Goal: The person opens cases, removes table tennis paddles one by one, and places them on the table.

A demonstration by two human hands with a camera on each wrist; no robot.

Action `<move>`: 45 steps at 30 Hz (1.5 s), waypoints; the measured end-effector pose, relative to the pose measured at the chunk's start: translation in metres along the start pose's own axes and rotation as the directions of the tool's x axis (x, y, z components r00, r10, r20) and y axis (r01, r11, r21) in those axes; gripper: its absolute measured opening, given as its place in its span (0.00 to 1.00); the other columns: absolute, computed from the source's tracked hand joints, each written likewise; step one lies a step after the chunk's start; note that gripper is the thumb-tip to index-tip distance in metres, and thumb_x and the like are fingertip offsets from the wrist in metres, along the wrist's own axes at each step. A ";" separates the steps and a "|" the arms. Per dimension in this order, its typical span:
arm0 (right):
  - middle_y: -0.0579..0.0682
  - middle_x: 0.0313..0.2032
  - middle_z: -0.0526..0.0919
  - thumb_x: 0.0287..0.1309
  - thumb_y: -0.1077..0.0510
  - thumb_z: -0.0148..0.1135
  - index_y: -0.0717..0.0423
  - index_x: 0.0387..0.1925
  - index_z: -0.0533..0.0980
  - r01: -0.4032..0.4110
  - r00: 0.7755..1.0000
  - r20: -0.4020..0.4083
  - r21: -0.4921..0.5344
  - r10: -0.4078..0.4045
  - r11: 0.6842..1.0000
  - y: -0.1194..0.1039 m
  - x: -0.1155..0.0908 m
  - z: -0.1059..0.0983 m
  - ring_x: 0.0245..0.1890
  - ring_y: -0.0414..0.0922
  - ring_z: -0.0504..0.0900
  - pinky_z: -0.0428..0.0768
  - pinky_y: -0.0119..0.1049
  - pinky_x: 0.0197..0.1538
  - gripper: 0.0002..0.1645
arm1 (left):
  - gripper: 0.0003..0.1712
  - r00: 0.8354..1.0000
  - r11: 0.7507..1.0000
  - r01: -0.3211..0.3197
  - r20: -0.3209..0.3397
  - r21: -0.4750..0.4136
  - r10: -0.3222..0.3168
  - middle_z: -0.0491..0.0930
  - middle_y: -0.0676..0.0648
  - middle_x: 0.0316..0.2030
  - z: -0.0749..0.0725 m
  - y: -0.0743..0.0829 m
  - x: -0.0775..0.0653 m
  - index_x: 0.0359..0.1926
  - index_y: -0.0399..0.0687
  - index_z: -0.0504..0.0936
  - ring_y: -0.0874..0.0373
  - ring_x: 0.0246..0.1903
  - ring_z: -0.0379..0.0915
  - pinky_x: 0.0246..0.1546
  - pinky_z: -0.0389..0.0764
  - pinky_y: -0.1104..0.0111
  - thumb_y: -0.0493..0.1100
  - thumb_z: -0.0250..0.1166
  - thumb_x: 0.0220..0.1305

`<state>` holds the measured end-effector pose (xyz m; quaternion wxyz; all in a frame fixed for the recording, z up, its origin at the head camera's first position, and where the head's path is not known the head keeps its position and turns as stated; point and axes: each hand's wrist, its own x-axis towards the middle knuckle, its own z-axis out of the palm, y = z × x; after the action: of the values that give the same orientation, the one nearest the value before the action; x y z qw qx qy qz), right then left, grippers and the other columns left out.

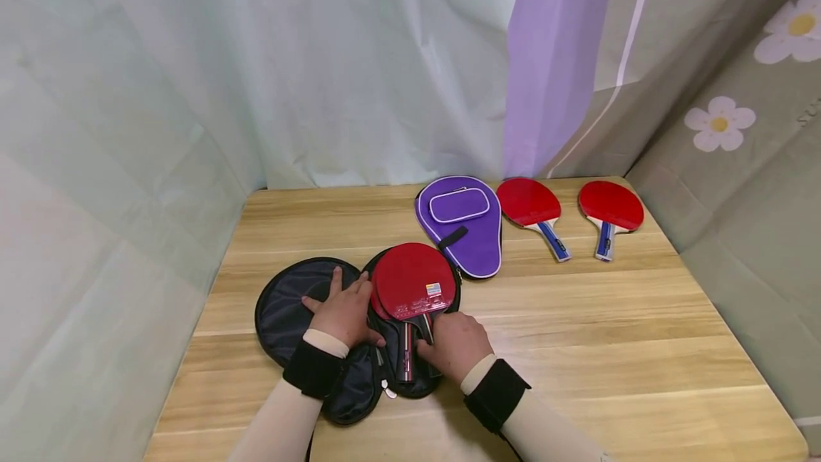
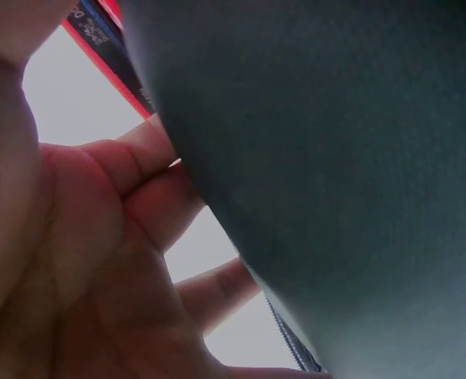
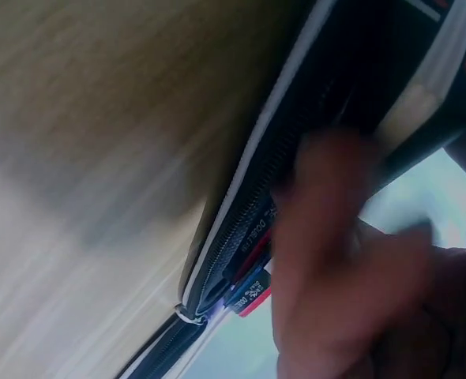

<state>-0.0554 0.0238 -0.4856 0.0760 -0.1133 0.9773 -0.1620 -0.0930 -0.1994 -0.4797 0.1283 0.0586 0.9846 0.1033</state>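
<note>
Two red table tennis paddles overlap on one half of an unzipped black paddle case (image 1: 308, 298), the upper paddle (image 1: 407, 273) bearing a small sticker. The lower paddle (image 1: 377, 305) shows mostly at its left edge. Two dark striped handles point toward me. My left hand (image 1: 343, 312) lies with fingers spread over the case's left half, fingertips at the paddles' left edge. My right hand (image 1: 458, 344) holds the right-hand handle (image 1: 427, 325), thumb across it. In the right wrist view its fingers (image 3: 328, 245) are blurred, close beside the case's zipper (image 3: 249, 197).
A purple paddle case (image 1: 477, 244) with a small front pocket lies behind the black case. Further right are two red paddles with blue handles, one (image 1: 529, 202) near the purple case, the other (image 1: 611, 205) near the table's back right corner. Curtains hang around the wooden table (image 1: 577, 348).
</note>
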 end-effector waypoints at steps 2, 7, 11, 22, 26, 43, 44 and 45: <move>0.50 0.18 0.82 0.62 0.46 0.81 0.56 0.18 0.81 0.016 0.999 -0.028 -0.011 -0.016 1.000 0.006 0.003 0.007 0.22 0.48 0.78 0.78 0.44 0.27 0.26 | 0.63 1.000 1.000 0.000 -0.002 -0.005 0.000 0.69 0.37 0.86 0.000 0.000 0.000 0.77 0.41 0.77 0.20 0.89 0.46 0.59 0.55 0.02 0.59 0.94 0.43; 0.50 0.18 0.82 0.63 0.46 0.80 0.56 0.20 0.82 0.044 0.998 -0.052 -0.022 -0.045 0.999 0.020 0.010 0.024 0.22 0.47 0.78 0.75 0.42 0.27 0.24 | 0.62 1.000 1.000 0.000 -0.019 -0.024 0.000 0.70 0.37 0.85 0.003 0.001 0.002 0.75 0.41 0.78 0.20 0.89 0.47 0.59 0.54 0.02 0.58 0.95 0.42; 0.49 0.19 0.82 0.63 0.47 0.81 0.56 0.22 0.82 0.025 1.000 -0.010 -0.004 -0.025 1.000 0.017 0.010 0.015 0.22 0.46 0.78 0.75 0.40 0.28 0.22 | 0.62 1.000 1.000 -0.006 -0.024 -0.020 0.006 0.70 0.37 0.85 0.004 0.000 0.002 0.75 0.41 0.78 0.20 0.89 0.47 0.58 0.53 0.02 0.59 0.95 0.41; 0.43 0.20 0.83 0.61 0.40 0.81 0.45 0.21 0.78 0.101 0.989 -0.095 -0.099 -0.111 0.990 0.058 0.033 0.072 0.22 0.44 0.81 0.78 0.40 0.28 0.24 | 0.64 1.000 0.999 0.003 -0.025 -0.042 -0.004 0.70 0.37 0.85 0.008 -0.004 0.004 0.75 0.41 0.78 0.20 0.89 0.47 0.58 0.50 0.01 0.59 0.96 0.39; 0.43 0.20 0.84 0.61 0.40 0.82 0.44 0.21 0.78 0.115 0.986 -0.106 -0.102 -0.126 0.988 0.061 0.032 0.073 0.22 0.44 0.82 0.79 0.40 0.27 0.24 | 0.65 0.999 0.999 -0.002 -0.033 -0.036 0.001 0.70 0.37 0.85 0.012 -0.006 0.007 0.75 0.42 0.78 0.20 0.89 0.47 0.57 0.51 0.01 0.60 0.97 0.38; 0.42 0.20 0.80 0.60 0.40 0.83 0.47 0.25 0.78 0.071 0.988 -0.134 -0.091 -0.082 0.993 0.083 0.021 0.055 0.21 0.40 0.76 0.74 0.37 0.27 0.24 | 0.62 1.000 0.999 -0.009 -0.001 -0.050 0.009 0.69 0.35 0.85 0.000 0.001 -0.001 0.74 0.38 0.77 0.18 0.88 0.46 0.58 0.51 0.01 0.57 0.96 0.42; 0.41 0.20 0.79 0.60 0.41 0.83 0.48 0.24 0.78 0.065 0.987 -0.140 -0.077 -0.076 0.995 0.085 0.020 0.052 0.20 0.40 0.75 0.73 0.37 0.27 0.24 | 0.62 1.000 0.999 -0.007 0.003 -0.053 0.008 0.69 0.35 0.86 0.000 0.000 -0.001 0.75 0.38 0.77 0.18 0.88 0.46 0.58 0.51 0.01 0.56 0.96 0.42; 0.41 0.19 0.78 0.60 0.41 0.83 0.48 0.24 0.77 0.061 0.987 -0.148 -0.064 -0.070 0.996 0.087 0.019 0.049 0.20 0.40 0.75 0.73 0.36 0.27 0.24 | 0.61 1.000 0.999 -0.004 0.012 -0.049 0.005 0.67 0.34 0.86 0.000 0.000 0.000 0.75 0.38 0.77 0.18 0.88 0.45 0.58 0.50 0.01 0.56 0.95 0.43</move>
<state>-0.0817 0.0851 -0.5625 -0.0064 -0.1349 0.9804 -0.1432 -0.0926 -0.1996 -0.4800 0.1354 0.0583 0.9809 0.1272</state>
